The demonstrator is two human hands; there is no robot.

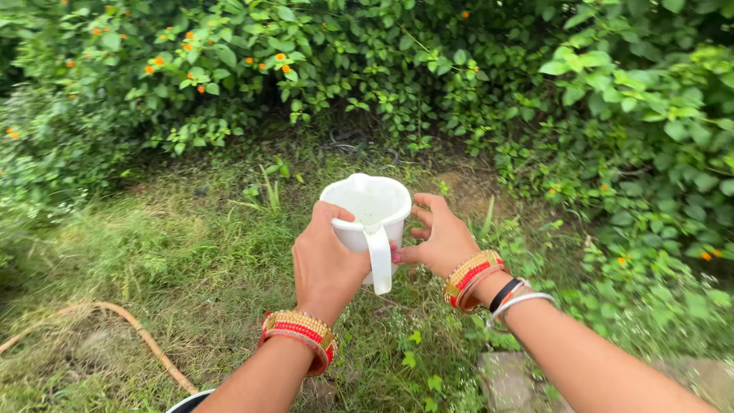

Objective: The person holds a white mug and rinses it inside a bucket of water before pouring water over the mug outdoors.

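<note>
The left hand [325,264] was closed around the near side of a white plastic jug [368,218], its thumb hooked over the rim and its fingers wrapped about the body just left of the handle. A stack of red and gold bangles [300,335] sat on that wrist. The jug was held up in front of the person, above the grass [191,252], tilted a little away so that its pale inside showed; whether it held anything could not be told. Its flat white handle [379,260] pointed down toward the camera, between the two hands.

The right hand [440,239] touched the jug's right side with fingers loosely curled, the thumb pressed near the handle's base, steadying rather than fully gripping. On that wrist were more red and gold bangles [472,279], then a black band and a white one further up the forearm.

Far left on the ground a tan hose [130,329] curved through the grass. Behind everything stood a green hedge [367,69] dotted with small orange flowers [279,65]. A grey stone slab [508,378] lay low at right.
</note>
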